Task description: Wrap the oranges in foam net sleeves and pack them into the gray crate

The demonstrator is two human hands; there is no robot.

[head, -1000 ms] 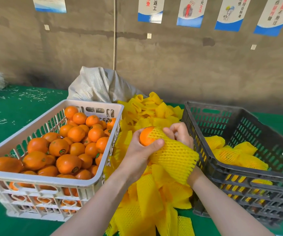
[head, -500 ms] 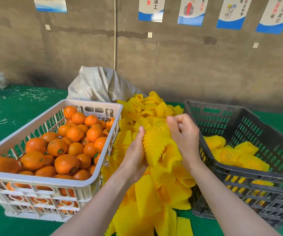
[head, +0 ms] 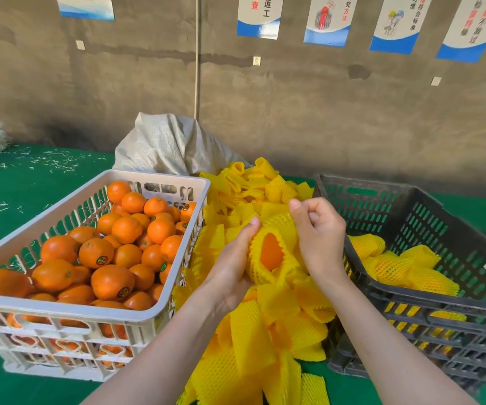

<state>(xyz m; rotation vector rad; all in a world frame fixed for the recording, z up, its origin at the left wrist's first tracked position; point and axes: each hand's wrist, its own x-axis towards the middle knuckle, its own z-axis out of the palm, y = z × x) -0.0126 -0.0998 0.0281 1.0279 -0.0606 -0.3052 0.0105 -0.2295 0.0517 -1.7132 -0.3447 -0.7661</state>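
Since earlier the sleeve (head: 286, 229) has turned, baring the orange (head: 271, 252); left hand (head: 230, 268) cups it, right hand (head: 319, 238), nearer the gray crate (head: 411, 299), pinches the sleeve.

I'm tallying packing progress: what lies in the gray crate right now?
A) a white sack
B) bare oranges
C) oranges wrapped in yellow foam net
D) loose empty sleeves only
C: several wrapped oranges in yellow net lie inside the gray crate, while the bare oranges sit in the white crate.
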